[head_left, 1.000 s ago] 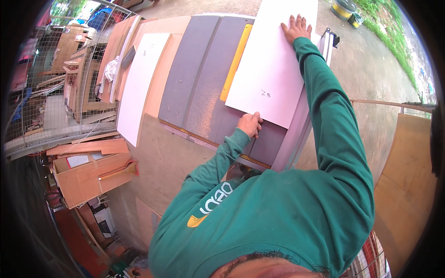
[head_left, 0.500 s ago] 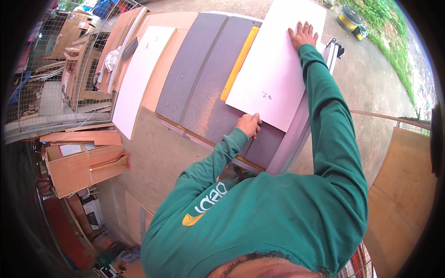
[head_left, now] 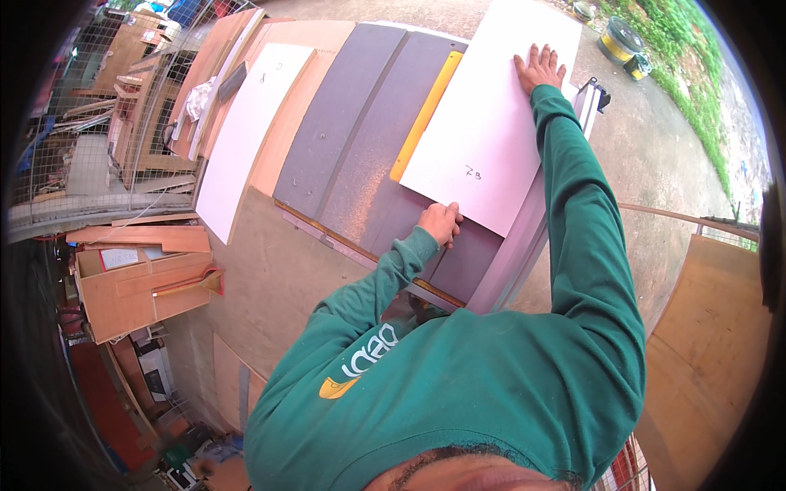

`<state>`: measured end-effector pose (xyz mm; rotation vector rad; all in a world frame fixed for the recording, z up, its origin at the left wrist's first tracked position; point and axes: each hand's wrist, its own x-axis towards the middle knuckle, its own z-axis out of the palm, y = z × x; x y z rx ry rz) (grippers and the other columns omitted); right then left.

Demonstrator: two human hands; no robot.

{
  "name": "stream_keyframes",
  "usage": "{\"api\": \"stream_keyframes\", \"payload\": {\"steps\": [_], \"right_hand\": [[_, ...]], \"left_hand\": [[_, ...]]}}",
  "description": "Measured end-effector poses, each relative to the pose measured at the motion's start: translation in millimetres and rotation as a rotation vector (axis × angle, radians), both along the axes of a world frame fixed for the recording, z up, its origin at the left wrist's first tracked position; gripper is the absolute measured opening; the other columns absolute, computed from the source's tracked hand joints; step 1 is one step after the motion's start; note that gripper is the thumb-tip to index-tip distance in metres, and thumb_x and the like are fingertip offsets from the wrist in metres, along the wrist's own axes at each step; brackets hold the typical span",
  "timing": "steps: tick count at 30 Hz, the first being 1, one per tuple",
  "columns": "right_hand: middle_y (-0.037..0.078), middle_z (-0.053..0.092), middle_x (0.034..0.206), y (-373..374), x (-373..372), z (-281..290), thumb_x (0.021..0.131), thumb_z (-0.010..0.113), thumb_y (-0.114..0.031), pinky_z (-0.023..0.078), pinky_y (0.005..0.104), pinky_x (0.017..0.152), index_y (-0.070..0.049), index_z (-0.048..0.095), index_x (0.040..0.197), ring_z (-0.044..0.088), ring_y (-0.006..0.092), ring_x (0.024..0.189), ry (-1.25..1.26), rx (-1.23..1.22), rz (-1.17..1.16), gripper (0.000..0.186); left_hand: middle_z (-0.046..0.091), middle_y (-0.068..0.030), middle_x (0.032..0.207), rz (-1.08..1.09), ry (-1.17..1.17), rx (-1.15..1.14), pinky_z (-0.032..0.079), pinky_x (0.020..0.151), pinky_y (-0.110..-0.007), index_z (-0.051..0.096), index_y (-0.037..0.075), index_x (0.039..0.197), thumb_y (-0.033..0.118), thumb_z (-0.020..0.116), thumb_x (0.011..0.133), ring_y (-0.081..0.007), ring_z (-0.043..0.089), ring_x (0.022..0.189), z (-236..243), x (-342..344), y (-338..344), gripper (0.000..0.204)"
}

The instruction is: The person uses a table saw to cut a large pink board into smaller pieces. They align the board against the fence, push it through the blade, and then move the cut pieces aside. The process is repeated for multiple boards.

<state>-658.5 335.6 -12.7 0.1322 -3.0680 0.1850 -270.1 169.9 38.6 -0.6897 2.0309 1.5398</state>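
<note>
A white rectangular board (head_left: 483,123) with a handwritten mark lies on a grey saw table (head_left: 360,155). My left hand (head_left: 442,222) is closed at the board's near edge, its fingers curled and partly hidden from view. At the far right part of the board, my right hand (head_left: 540,69) rests flat on top with its fingers spread. Along the board's left side runs a yellow bar (head_left: 427,114). To the right, beneath my right arm, a light metal rail (head_left: 524,225) follows the table's side.
Another white panel (head_left: 254,135) lies left of the saw table on plywood. Further left stand a wooden box (head_left: 147,286) and a wire mesh fence (head_left: 82,123) with wood scraps behind it. A black and yellow bucket (head_left: 620,39) sits on the concrete at far right. A brown panel (head_left: 708,327) leans nearby.
</note>
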Motion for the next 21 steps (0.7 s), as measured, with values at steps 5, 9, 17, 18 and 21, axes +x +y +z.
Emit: {"api": "stream_keyframes", "payload": {"steps": [5,9,17,18,21], "right_hand": [[0.014,0.012,0.168,1.4,-1.0,1.2,0.101,0.024,-0.062,0.005,0.0535,0.124,-0.017,0.020,0.161,0.008,0.0313,0.155,0.021,0.015,0.000,0.075],[0.014,0.012,0.168,1.6,-1.1,0.5,0.101,0.024,-0.062,0.005,0.0533,0.125,-0.017,0.020,0.161,0.008,0.0312,0.155,0.022,0.002,0.004,0.075],[0.012,0.011,0.168,1.0,-3.7,1.6,0.100,0.024,-0.062,0.003,0.0520,0.125,-0.018,0.019,0.161,0.007,0.0298,0.156,0.000,0.013,-0.009,0.076],[0.012,0.011,0.168,1.0,-3.9,1.5,0.100,0.024,-0.062,0.003,0.0519,0.125,-0.018,0.019,0.161,0.007,0.0297,0.156,-0.002,0.011,-0.011,0.076],[0.012,0.011,0.168,1.5,-5.5,1.0,0.100,0.024,-0.063,0.003,0.0519,0.125,-0.019,0.018,0.161,0.007,0.0296,0.156,-0.007,0.010,-0.013,0.076]], "left_hand": [[0.061,-0.0099,0.063,0.002,-0.007,0.004,0.053,0.046,-0.033,0.066,-0.010,0.098,0.037,0.039,0.106,-0.0180,0.059,0.046,2.2,-2.4,0.5,0.054],[0.064,-0.0106,0.066,0.002,-0.020,-0.001,0.055,0.047,-0.033,0.067,-0.009,0.097,0.036,0.041,0.106,-0.0177,0.060,0.047,1.5,-3.8,0.2,0.053],[0.060,-0.0089,0.064,0.003,-0.028,0.006,0.053,0.046,-0.033,0.066,-0.009,0.097,0.037,0.040,0.106,-0.0174,0.058,0.046,1.6,-6.7,1.0,0.054],[0.060,-0.0089,0.064,0.003,-0.029,0.005,0.053,0.046,-0.033,0.066,-0.009,0.097,0.037,0.040,0.106,-0.0174,0.058,0.046,2.2,-7.2,1.1,0.054],[0.060,-0.0089,0.064,-0.001,-0.030,0.003,0.053,0.046,-0.033,0.066,-0.010,0.097,0.037,0.040,0.106,-0.0174,0.058,0.046,3.2,-8.1,1.2,0.054]]}}
